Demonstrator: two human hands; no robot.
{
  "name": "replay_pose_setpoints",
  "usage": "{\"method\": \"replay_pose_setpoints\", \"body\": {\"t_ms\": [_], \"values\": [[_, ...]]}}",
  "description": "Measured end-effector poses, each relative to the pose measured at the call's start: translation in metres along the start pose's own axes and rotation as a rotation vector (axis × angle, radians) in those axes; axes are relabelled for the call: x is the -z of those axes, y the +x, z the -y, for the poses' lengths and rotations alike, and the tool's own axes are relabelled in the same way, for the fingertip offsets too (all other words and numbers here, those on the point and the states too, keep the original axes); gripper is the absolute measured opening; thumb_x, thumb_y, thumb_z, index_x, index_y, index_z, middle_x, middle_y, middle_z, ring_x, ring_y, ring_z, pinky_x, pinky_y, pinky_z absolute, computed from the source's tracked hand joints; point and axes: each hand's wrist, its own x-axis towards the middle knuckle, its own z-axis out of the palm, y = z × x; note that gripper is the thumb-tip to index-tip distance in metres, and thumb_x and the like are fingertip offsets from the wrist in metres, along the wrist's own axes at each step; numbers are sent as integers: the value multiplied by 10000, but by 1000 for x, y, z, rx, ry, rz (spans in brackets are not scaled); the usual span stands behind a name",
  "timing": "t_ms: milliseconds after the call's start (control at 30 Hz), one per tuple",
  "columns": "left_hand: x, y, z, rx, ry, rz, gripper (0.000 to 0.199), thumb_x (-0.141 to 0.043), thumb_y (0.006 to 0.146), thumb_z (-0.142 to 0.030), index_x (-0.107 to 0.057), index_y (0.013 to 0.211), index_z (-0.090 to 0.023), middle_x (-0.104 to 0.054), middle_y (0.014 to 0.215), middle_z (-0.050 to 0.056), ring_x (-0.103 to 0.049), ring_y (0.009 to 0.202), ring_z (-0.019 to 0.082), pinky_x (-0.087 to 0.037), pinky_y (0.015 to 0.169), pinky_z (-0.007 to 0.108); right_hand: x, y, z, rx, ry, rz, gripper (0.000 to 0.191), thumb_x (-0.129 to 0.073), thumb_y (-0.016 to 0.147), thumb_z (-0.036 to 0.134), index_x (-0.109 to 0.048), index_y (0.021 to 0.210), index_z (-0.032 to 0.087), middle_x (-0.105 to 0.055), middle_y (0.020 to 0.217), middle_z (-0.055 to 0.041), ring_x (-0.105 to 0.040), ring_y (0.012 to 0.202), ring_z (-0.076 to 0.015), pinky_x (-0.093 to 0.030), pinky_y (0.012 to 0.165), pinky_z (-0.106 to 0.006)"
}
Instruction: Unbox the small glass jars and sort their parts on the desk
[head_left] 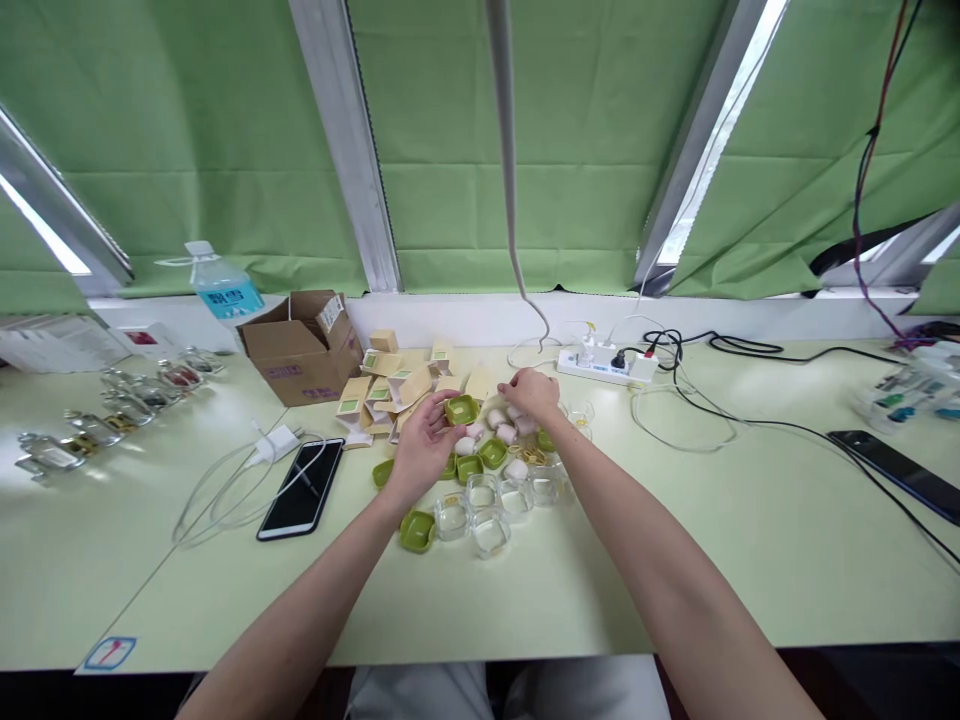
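Observation:
My left hand [429,440] grips a small green square cup [462,409] by its side, its hollow facing up. To its right, my right hand [531,392] reaches over a heap of pinkish-white rounded pieces [505,433]. The fingers of that hand are bent together, and what they hold, if anything, is hidden. Below both hands, more green cups [469,468] stand close together. Several clear square containers [490,532] sit nearer to me, beside another green cup [417,531]. Some yellowish rings [534,456] lie under my right wrist.
Small folded paper boxes [375,395] are piled behind my left hand, next to an open cardboard box [304,350]. A phone [301,488] and a white charger cable [217,500] lie left. A power strip [600,366], black cables [765,423] and a black device [896,470] lie right.

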Motion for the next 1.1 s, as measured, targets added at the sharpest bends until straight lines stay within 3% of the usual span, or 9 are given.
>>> {"method": "replay_pose_setpoints", "body": {"t_ms": [200,367,467,533,633,767,967,1100], "values": [[1,-1,-1,-3,37,9,531,-801,828,-352,-607,1303,-213,-752,1183,111,-723,1138,268,-615,925,388,-14,-1,0,44,-105,-16,390,-713,880,526,-782,995,159,-790,1059,-181,-654,1180,-324,-351,1066,-452],[-1,-3,-1,18,11,26,535,-818,806,-316,-625,1289,-194,-763,1199,110,-732,1124,251,-577,1036,429,7,-23,-4,190,-39,-147,363,-600,983,465,-782,1094,171,-770,1139,-169,-617,1177,-305,-379,1049,-438],[-3,-5,-2,25,8,32,537,-821,793,-281,-643,1290,-183,-752,1252,122,-711,1207,271,-530,1121,464,24,-56,-6,373,52,-268,296,-506,1042,348,-747,1145,210,-736,1210,-110,-582,1199,-264,-401,1050,-419],[-5,-7,-3,29,-1,44,536,-820,791,-272,-656,1293,-185,-744,1286,127,-699,1241,283,-517,1144,475,32,-84,-5,644,244,-460,217,-553,1019,298,-757,997,227,-734,1063,-99,-596,1082,-267,-435,977,-443],[-9,-11,-4,42,-15,77,542,-816,788,-245,-671,1308,-195,-728,1338,127,-694,1257,292,-527,1141,475,38,-122,-2,911,264,-529,135,-649,965,230,-769,980,289,-735,1023,-63,-576,1041,-271,-423,924,-468],[-14,-19,-6,16,38,138,531,-792,812,-205,-691,1333,-210,-716,1366,115,-685,1271,288,-533,1144,462,40,-143,4,927,151,-551,182,-656,946,166,-780,948,299,-734,990,-49,-543,1046,-273,-393,856,-445],[-16,-26,-9,-12,128,194,526,-745,836,-184,-705,1359,-224,-733,1339,99,-742,1118,267,-625,1001,426,40,-144,8,943,106,-612,211,-635,925,112,-737,819,263,-718,924,-45,-522,1013,-266,-371,851,-436],[-16,-26,-13,-61,215,193,495,-728,853,-193,-718,1347,-235,-742,1324,80,-737,1137,267,-621,1023,428,40,-146,8,911,94,-568,172,-628,957,148,-725,860,253,-728,987,-60,-520,1033,-277,-366,858,-442]]}}
